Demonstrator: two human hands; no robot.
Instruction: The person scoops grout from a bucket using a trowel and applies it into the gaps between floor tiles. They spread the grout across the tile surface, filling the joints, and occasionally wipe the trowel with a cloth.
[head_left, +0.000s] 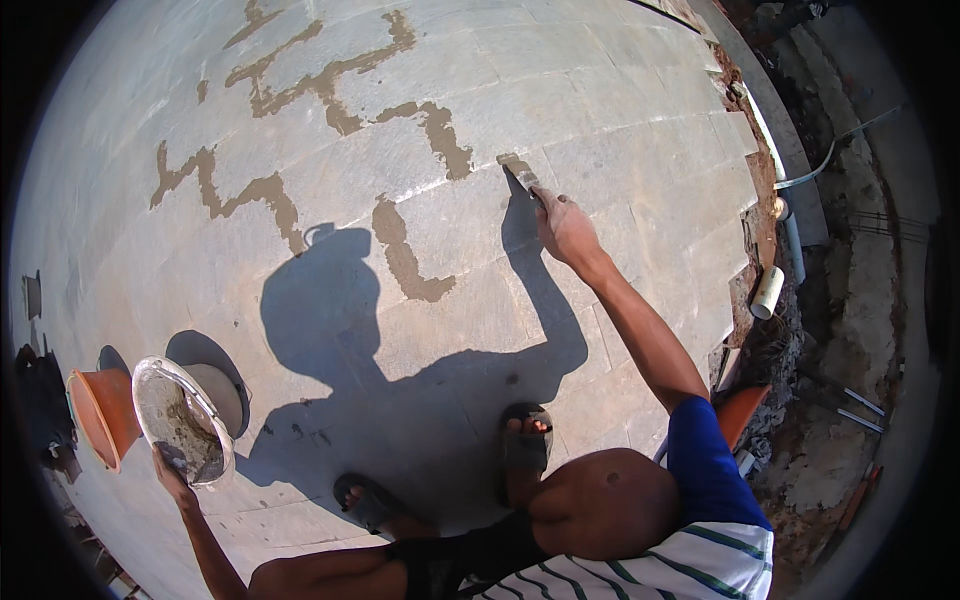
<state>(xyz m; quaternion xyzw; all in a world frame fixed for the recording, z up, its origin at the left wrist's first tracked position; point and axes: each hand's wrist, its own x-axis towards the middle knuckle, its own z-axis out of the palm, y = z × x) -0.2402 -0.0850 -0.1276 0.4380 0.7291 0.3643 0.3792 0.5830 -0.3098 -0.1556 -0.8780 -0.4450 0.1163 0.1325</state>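
Note:
My right hand [567, 230] is closed round the handle of a putty knife [518, 172], whose broad tip touches the grey stone paving near a joint. At the lower left, my left hand [172, 478] grips the rim of a pale bucket [222, 393]. The bucket tilts toward me, and grey wet mix [190, 440] shows inside it. Dark, damp-looking mortar strips [408, 255] follow the joints in stepped lines left of the knife. Another mortar strip [447, 140] ends just left of its tip.
Left of the pale bucket stands an orange bucket [105, 415]. My sandalled feet [527, 440] rest on the paving below my shadow. At the right, the paving ends in a jagged edge [745, 270] beside a dug-out strip with white pipes [768, 292].

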